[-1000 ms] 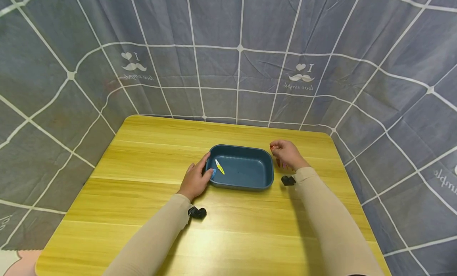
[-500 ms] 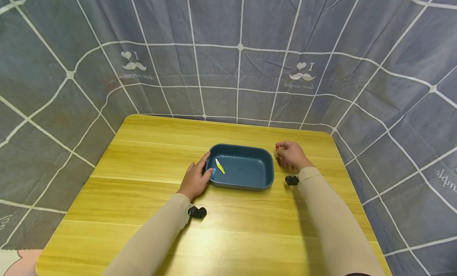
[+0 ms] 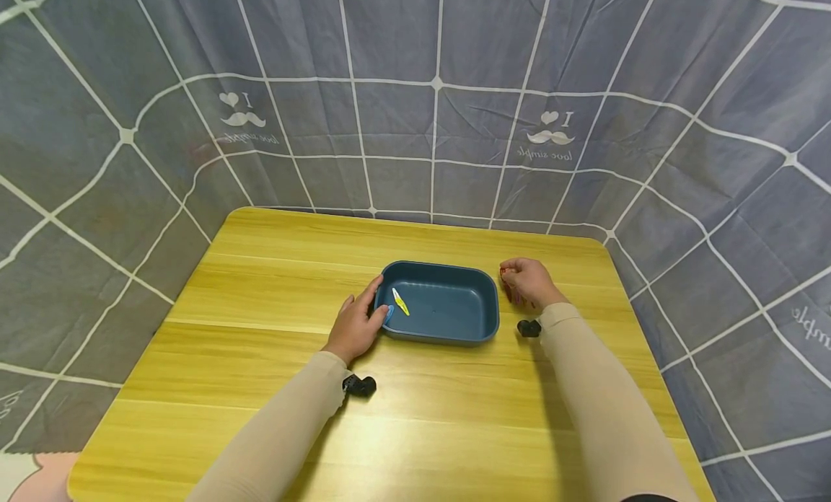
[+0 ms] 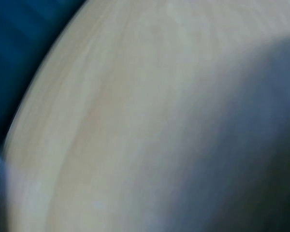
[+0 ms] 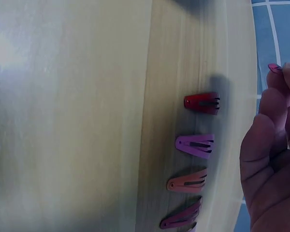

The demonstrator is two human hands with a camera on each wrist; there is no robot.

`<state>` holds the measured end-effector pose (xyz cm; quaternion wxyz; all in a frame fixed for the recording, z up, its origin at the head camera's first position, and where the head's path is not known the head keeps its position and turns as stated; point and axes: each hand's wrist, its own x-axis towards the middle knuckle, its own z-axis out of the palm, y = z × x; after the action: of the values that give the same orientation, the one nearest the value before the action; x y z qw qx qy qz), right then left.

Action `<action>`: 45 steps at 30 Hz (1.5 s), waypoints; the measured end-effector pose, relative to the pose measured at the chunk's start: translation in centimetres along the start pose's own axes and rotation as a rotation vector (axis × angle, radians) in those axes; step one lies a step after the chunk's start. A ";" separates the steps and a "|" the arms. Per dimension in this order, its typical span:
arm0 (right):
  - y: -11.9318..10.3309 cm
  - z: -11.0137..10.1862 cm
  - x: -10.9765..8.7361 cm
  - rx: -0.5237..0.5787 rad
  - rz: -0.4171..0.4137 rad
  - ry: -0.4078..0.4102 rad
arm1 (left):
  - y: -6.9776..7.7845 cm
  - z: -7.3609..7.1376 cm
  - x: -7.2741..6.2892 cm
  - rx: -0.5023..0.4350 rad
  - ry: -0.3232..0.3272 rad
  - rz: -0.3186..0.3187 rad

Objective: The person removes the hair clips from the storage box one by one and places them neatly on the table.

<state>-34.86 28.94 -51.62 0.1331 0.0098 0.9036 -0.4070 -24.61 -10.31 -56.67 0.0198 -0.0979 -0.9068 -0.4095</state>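
The left hand (image 3: pixel 355 327) holds the left end of a dark blue tray (image 3: pixel 433 340), fingers along the outer wall and thumb bent over the rim. The right hand (image 3: pixel 529 282) pinches a small pinkish-red clip (image 5: pixel 275 68) between thumb and fingertip, its other fingers curled, just beyond the tray's right end.

The tray lies on the wood-grain desk (image 3: pixel 415 430), nearer the back edge than the front. In its left half lies a yellow-and-white clip (image 3: pixel 400 301); a blue clip (image 3: pixel 389 315) sits at the left wall, partly covered by the thumb.

Between the tray and the desk's right edge, a row of clips runs under the right hand, which hides much of it from the head view: a red clip (image 5: pixel 201 103), a lilac clip (image 5: pixel 195 146), an orange clip (image 5: pixel 186 183), a dark purple clip (image 5: pixel 182 215) and another, cut off. The tray's right wall stands between this row and the tray's floor. A grey checked curtain (image 3: pixel 396 127) encloses the back and both sides.
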 end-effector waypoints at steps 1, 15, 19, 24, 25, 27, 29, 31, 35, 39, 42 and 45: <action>0.0 0.0 0.1 0.006 0.001 -0.004 | 0.0 0.0 0.0 0.001 -0.001 -0.001; 0.1 0.4 0.5 0.041 0.004 -0.014 | 0.0 0.0 0.1 0.002 -0.007 -0.001; 0.1 0.5 0.6 0.057 0.010 -0.023 | 0.0 0.0 0.2 0.003 -0.006 0.005; 0.2 0.5 0.6 0.049 0.020 -0.022 | 0.1 0.0 0.2 0.007 -0.008 0.001; 0.2 0.5 0.6 0.048 0.021 -0.024 | 0.1 0.0 0.2 0.008 -0.010 -0.002; 0.3 0.4 0.7 0.051 0.019 -0.028 | 0.1 0.0 0.2 0.008 -0.012 -0.004; 0.3 0.5 0.7 0.057 0.014 -0.028 | 0.0 0.1 0.2 0.010 -0.011 -0.005; 0.3 0.7 0.6 0.062 0.018 -0.023 | -0.1 0.1 0.2 0.010 -0.007 -0.002; 0.2 1.3 0.3 0.044 0.006 -0.014 | -0.2 0.2 0.2 0.007 -0.005 -0.001; 0.2 1.5 0.3 0.039 -0.021 -0.022 | -0.2 0.1 0.1 0.007 -0.002 0.004; 0.3 1.5 0.4 0.034 -0.028 -0.020 | -0.2 0.0 0.1 0.006 -0.002 0.004; 0.2 1.6 0.4 0.029 -0.033 -0.019 | -0.2 0.0 0.1 0.007 -0.005 0.000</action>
<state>-34.87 27.91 -52.88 0.1348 -0.0070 0.8964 -0.4223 -24.75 -10.42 -56.83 0.0177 -0.0989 -0.9083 -0.4061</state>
